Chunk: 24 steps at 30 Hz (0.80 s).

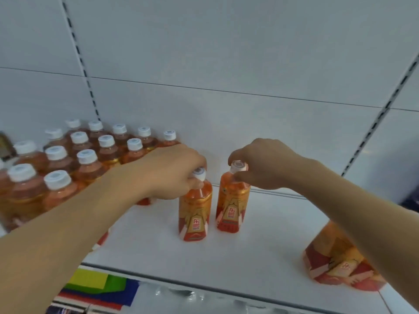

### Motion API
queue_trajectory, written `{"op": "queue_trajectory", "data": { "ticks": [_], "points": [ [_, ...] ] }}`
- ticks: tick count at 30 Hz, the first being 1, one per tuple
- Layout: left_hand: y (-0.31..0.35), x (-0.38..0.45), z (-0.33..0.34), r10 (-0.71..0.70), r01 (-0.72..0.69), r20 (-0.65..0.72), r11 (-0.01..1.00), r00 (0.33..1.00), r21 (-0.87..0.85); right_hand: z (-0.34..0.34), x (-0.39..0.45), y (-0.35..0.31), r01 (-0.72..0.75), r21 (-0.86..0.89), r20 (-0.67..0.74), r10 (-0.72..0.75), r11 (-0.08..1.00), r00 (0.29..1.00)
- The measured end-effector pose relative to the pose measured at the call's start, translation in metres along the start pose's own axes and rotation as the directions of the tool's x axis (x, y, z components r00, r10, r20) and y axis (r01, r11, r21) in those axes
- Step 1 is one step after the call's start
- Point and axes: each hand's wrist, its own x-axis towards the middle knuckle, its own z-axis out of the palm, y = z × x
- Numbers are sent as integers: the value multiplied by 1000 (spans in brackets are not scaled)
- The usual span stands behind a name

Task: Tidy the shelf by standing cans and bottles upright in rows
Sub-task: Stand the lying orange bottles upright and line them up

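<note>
Two orange drink bottles with white caps stand upright side by side on the white shelf [260, 241]. My left hand [174, 171] pinches the cap of the left bottle [196, 214]. My right hand [263, 164] pinches the cap of the right bottle [232, 207]. To the left, several matching bottles [84, 159] stand upright in rows; my left forearm passes in front of them. Another bottle [340, 261] sits at the shelf's front right, partly hidden behind my right forearm.
The shelf's white back panel [226, 64] has slotted uprights at left and right. Below the front edge [204, 284], a lower shelf shows coloured packages [97, 288] and clear plastic wrap. Bare shelf surface lies between the two held bottles and the front-right bottle.
</note>
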Motion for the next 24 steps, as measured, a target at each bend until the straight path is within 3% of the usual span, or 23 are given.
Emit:
{"op": "queue_trajectory", "data": {
  "ticks": [4, 11, 17, 24],
  "points": [
    [-55, -31, -4, -64, 65, 21, 997, 998, -39, -5, 31, -54, 5, 39, -38, -3, 999, 999],
    [-118, -54, -7, -13, 12, -15, 999, 1000, -32, -9, 79, -118, -61, 85, -41, 64, 995, 997],
    [-141, -55, -6, 35, -35, -28, 999, 999, -24, -3, 106, -132, -200, 93, -37, 204, 975, 978],
    [-153, -52, -5, 77, -77, -22, 997, 997, 14, 10, 124, -136, -203, 154, -77, 217, 967, 973]
  ]
}}
